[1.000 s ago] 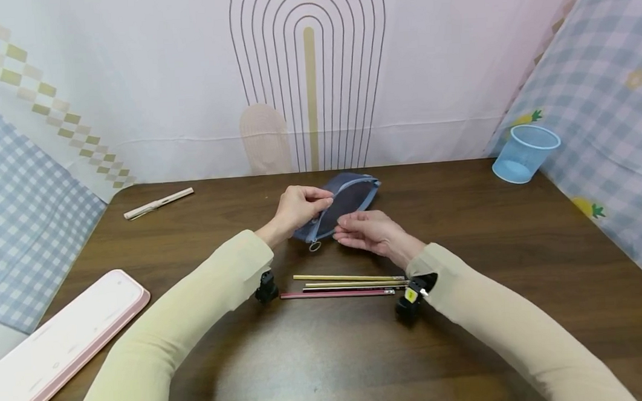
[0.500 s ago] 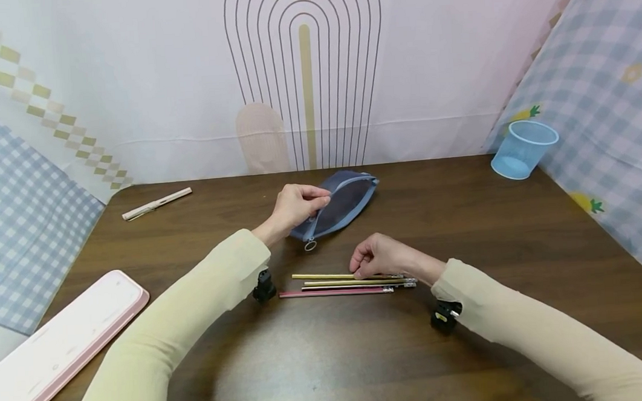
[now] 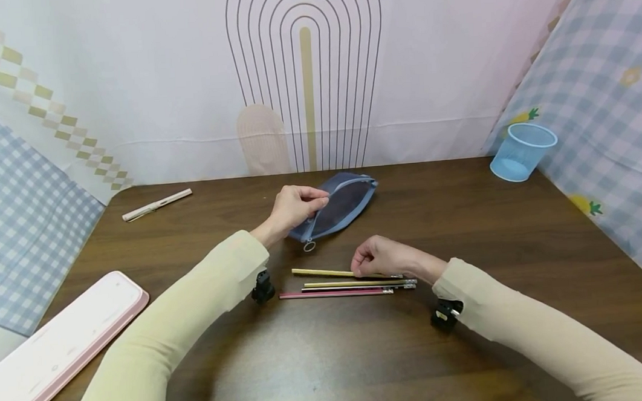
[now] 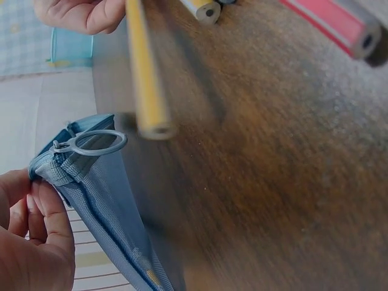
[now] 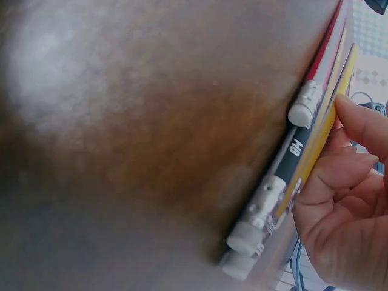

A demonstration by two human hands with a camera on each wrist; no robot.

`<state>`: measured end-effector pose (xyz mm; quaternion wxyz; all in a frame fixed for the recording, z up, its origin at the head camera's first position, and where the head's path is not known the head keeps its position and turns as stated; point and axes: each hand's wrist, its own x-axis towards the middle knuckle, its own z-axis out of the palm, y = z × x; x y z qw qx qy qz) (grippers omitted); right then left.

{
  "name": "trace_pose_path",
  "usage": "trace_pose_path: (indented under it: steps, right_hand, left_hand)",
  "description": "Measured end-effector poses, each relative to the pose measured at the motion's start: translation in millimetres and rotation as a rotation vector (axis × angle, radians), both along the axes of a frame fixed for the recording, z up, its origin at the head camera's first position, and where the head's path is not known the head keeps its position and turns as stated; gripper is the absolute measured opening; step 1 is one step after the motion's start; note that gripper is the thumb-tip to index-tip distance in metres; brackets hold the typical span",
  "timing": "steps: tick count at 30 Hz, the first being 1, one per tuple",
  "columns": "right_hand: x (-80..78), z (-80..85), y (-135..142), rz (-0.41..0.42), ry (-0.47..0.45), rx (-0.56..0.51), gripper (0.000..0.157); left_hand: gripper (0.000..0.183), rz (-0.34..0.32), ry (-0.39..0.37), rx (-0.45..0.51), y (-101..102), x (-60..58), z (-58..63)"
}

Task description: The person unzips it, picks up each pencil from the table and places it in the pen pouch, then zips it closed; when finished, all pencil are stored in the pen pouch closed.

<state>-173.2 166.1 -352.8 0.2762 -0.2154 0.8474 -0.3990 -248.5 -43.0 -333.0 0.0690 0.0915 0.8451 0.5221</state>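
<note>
My left hand (image 3: 293,208) pinches the near edge of a blue zippered pencil pouch (image 3: 348,206), whose mouth gapes. A ring-shaped zipper pull (image 4: 100,143) stands out at the pouch's end in the left wrist view. My right hand (image 3: 382,256) pinches a yellow pencil (image 3: 319,273) near its middle, between thumb and fingers. In the left wrist view the pencil's blunt end is raised over the tabletop. Just on the near side lie another yellow pencil (image 3: 336,284), a black pencil (image 5: 295,148) marked HB and a red pencil (image 3: 331,294), side by side with eraser ends to the right.
On the brown wooden table (image 3: 307,358), a white pen (image 3: 156,205) lies at the back left. A long white and pink case (image 3: 62,353) rests at the front left. At the back right stands a light blue mesh cup (image 3: 520,154). Patterned cloths hang behind and beside the table.
My right hand has left the pouch, come down toward me to the pencils and lifted the yellow one slightly away from the others. The left hand keeps its hold on the pouch.
</note>
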Motion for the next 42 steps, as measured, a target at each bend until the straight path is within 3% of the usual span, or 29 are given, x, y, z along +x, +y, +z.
trace_pose_path:
  steps: [17,21,24,29,42]
  right_hand:
    - [-12.3,15.4,37.2,-0.082,-0.05,-0.056,0.015]
    - [-19.4,16.3,48.3,-0.182,-0.142,-0.114,0.027]
    - [-25.9,12.7,48.1,-0.31,-0.285,-0.27,0.029]
    - [-35.7,5.5,32.1,-0.505,-0.485,-0.53,0.016]
    - [-55.4,1.8,-14.3,-0.742,-0.557,-0.669,0.01]
  left_hand:
    - [0.02,0.009,0.024,-0.011,-1.0,0.0,2.6]
    - [0.02,0.01,0.03,-0.009,-1.4,-0.4,2.9]
    - [0.02,0.011,0.025,-0.004,-1.2,-0.3,2.4]
    - [0.021,-0.004,0.004,-0.001,-0.1,0.6,-0.1]
    - [0.018,0.0,0.006,0.0,2.7,2.2,-2.7]
